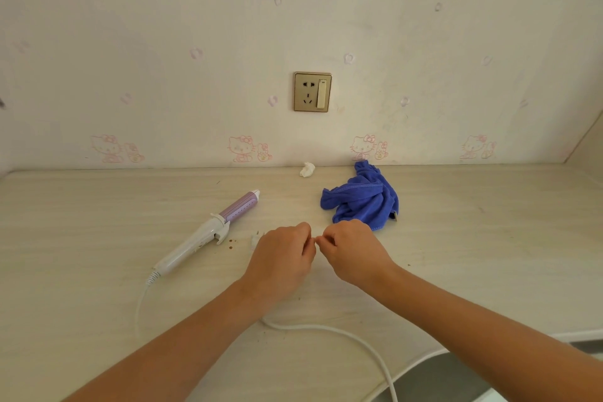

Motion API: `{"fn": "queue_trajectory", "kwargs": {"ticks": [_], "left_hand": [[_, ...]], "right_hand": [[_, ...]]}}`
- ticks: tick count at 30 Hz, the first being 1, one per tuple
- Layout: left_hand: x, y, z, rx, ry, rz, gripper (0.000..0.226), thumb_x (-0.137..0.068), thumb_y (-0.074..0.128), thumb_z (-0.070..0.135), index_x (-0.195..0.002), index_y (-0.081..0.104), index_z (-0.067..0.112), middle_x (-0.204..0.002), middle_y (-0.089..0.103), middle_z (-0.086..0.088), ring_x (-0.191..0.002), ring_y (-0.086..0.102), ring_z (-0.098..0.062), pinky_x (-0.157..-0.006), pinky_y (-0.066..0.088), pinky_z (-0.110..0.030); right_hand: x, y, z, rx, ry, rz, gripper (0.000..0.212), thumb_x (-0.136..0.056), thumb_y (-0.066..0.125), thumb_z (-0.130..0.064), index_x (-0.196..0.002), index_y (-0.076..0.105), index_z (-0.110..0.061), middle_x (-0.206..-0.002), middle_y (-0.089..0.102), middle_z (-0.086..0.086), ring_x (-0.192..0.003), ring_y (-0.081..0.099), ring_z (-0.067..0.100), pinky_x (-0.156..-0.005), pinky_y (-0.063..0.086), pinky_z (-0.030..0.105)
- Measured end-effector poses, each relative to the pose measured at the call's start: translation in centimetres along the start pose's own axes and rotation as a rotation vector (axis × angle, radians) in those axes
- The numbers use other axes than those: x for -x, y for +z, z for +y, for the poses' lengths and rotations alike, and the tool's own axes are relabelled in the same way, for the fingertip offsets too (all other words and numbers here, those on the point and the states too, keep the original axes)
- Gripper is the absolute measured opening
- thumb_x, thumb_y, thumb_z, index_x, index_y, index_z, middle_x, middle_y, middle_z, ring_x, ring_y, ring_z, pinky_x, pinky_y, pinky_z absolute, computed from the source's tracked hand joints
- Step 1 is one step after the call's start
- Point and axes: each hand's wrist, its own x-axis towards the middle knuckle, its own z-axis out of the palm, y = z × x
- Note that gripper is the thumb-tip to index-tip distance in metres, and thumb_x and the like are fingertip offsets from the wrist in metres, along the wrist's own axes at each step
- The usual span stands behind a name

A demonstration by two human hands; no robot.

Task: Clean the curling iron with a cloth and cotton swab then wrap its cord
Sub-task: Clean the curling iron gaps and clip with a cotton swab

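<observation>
Curling iron (pixel 208 232) lies beside left hand (pixel 280 258).

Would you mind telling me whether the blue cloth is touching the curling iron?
Apart. The head view shows bare desk between the blue cloth and the curling iron.

Curling iron (pixel 208 233), blue cloth (pixel 362 202) and cord (pixel 329 331) lying on the desk.

The iron lies flat at about 9 o'clock, white handle low, lilac barrel pointing to 1 o'clock. Its white cord leaves the handle's lower end, curves down, then loops across 6 o'clock and off the near edge. The cloth sits crumpled at 1 o'clock, well apart from the iron. A small white wad (pixel 307 169) lies at 12 o'clock by the wall.
</observation>
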Motion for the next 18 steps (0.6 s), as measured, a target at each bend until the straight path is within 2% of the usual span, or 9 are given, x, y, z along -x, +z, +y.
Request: {"fn": "queue_trajectory", "kwargs": {"ticks": [4, 10, 14, 16, 18], "left_hand": [[-0.4, 0.1, 0.3, -0.034, -0.029, -0.001, 0.026, -0.105, 0.050, 0.032, -0.086, 0.058, 0.016, -0.068, 0.059, 0.004, -0.061, 0.056, -0.017, -0.058, 0.043, -0.031], [-0.8, 0.1, 0.8, -0.035, -0.096, -0.023, 0.025, -0.106, 0.048, 0.032, -0.094, 0.062, 0.015, -0.076, 0.065, -0.001, -0.068, 0.061, -0.019, -0.063, 0.050, -0.036], [-1.0, 0.1, 1.0, 0.007, -0.131, -0.019, 0.023, -0.106, 0.049, 0.030, -0.094, 0.061, 0.015, -0.075, 0.061, 0.002, -0.067, 0.057, -0.016, -0.057, 0.041, -0.028], [-0.7, -0.2, 0.6, 0.048, -0.107, -0.023, 0.021, -0.104, 0.052, 0.028, -0.092, 0.063, 0.015, -0.072, 0.063, 0.002, -0.065, 0.057, -0.017, -0.056, 0.042, -0.030], [-0.3, -0.8, -0.2, 0.141, -0.060, -0.040, 0.017, -0.102, 0.057, 0.026, -0.090, 0.065, 0.017, -0.066, 0.063, 0.005, -0.062, 0.057, -0.017, -0.059, 0.045, -0.035]], "right_hand": [[-0.3, 0.1, 0.0, 0.003, 0.031, 0.009, 0.052, -0.105, 0.050, -0.029, -0.056, 0.037, -0.015, -0.054, 0.038, 0.000, -0.051, 0.031, 0.013, -0.053, 0.032, 0.032], [-0.6, 0.1, -0.2, 0.043, 0.041, 0.019, 0.052, -0.105, 0.048, -0.027, -0.056, 0.036, -0.016, -0.053, 0.038, -0.001, -0.049, 0.030, 0.013, -0.050, 0.027, 0.027], [-0.7, 0.4, -0.6, 0.044, 0.036, 0.024, 0.051, -0.106, 0.046, -0.028, -0.057, 0.038, -0.017, -0.055, 0.040, -0.002, -0.052, 0.033, 0.012, -0.050, 0.027, 0.026], [-0.5, 0.3, -0.2, -0.031, 0.007, 0.025, 0.049, -0.105, 0.049, -0.026, -0.058, 0.041, -0.015, -0.056, 0.042, -0.001, -0.053, 0.035, 0.012, -0.052, 0.030, 0.027], [0.0, -0.3, 0.7, -0.161, -0.047, 0.010, 0.040, -0.104, 0.053, -0.023, -0.065, 0.056, -0.011, -0.057, 0.049, -0.005, -0.054, 0.042, 0.011, -0.056, 0.036, 0.028]]}}
